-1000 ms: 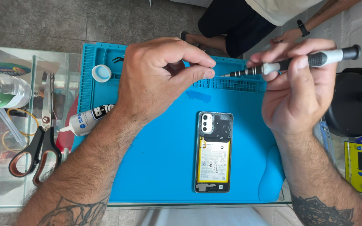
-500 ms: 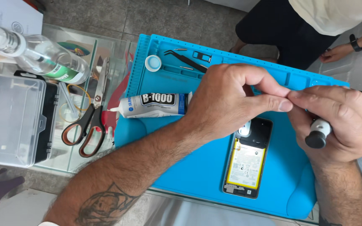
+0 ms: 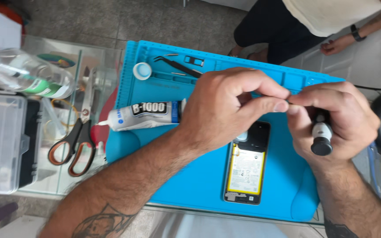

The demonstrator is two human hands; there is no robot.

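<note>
A screwdriver (image 3: 322, 134) is clenched in the right hand (image 3: 331, 123); its tip is pinched by the left hand (image 3: 230, 108) above the opened phone (image 3: 248, 169). A slipped bit could be dropped onto the exposed battery.

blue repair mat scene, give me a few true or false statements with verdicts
1. The opened phone with the yellow battery lies on the blue silicone mat. True.
2. The right hand holds a black-handled screwdriver. True.
3. The left hand holds the orange-handled scissors. False: they lie on the glass table, left of the mat.
4. The white glue tube stands upright. False: it lies flat on the mat.
5. The black tweezers lie in the mat's top tray. True.
</note>
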